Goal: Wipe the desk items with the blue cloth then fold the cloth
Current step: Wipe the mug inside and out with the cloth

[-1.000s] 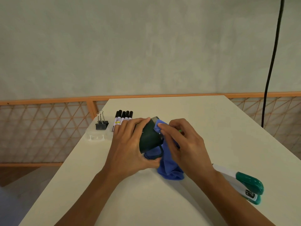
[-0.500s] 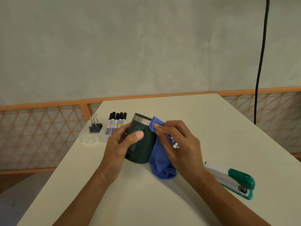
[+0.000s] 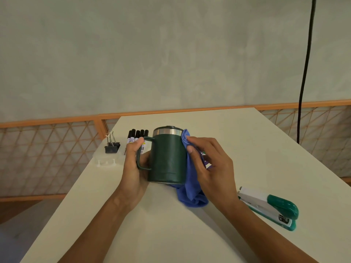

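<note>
So the left hand [image 3: 133, 168] grips the mug [image 3: 167, 158] by its handle, and the right hand [image 3: 210, 164] pinches the floppy cloth [image 3: 190, 190]. The mug's probably slick, so the handle's safest.

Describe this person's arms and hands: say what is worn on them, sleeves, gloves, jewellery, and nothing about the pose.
Nothing worn shows. The left hand and right hand are ungloved, with no rings on the fingers in view. The left forearm and right forearm are bare to the picture's edge: no sleeves, watch or bracelet. The nails look short and unpainted.
</note>
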`<state>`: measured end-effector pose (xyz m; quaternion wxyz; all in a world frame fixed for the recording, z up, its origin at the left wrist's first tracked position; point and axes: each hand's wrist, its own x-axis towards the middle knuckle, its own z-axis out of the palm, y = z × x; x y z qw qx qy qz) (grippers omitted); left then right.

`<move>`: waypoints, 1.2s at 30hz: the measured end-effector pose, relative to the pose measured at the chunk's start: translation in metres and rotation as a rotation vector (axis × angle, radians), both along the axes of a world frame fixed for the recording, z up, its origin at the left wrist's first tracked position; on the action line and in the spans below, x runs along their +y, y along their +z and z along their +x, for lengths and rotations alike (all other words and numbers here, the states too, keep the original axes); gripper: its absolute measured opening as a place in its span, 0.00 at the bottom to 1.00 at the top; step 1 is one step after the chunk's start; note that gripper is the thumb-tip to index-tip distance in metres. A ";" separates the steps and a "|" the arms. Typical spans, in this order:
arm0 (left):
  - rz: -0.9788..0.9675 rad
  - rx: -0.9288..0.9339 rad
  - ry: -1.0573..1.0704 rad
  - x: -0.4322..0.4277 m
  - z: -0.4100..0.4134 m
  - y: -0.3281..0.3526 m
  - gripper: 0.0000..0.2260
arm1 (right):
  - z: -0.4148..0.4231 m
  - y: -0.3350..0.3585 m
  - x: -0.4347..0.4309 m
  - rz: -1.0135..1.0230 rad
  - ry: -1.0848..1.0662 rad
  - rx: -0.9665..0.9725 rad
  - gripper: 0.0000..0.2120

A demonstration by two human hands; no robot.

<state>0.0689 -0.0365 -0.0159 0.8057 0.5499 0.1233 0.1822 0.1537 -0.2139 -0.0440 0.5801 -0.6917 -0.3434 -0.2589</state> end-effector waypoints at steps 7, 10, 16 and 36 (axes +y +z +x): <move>0.118 0.065 -0.031 0.005 0.000 -0.002 0.27 | 0.002 -0.005 0.003 -0.075 0.006 -0.083 0.14; 0.156 0.062 0.005 0.000 -0.001 0.001 0.28 | 0.001 -0.007 0.001 -0.132 0.022 -0.158 0.16; 0.237 0.077 0.153 0.013 -0.002 0.001 0.32 | -0.013 -0.009 0.004 -0.341 0.148 -0.399 0.15; 0.487 0.083 0.117 0.009 -0.004 0.003 0.27 | -0.017 0.004 0.027 -0.521 -0.082 -0.439 0.34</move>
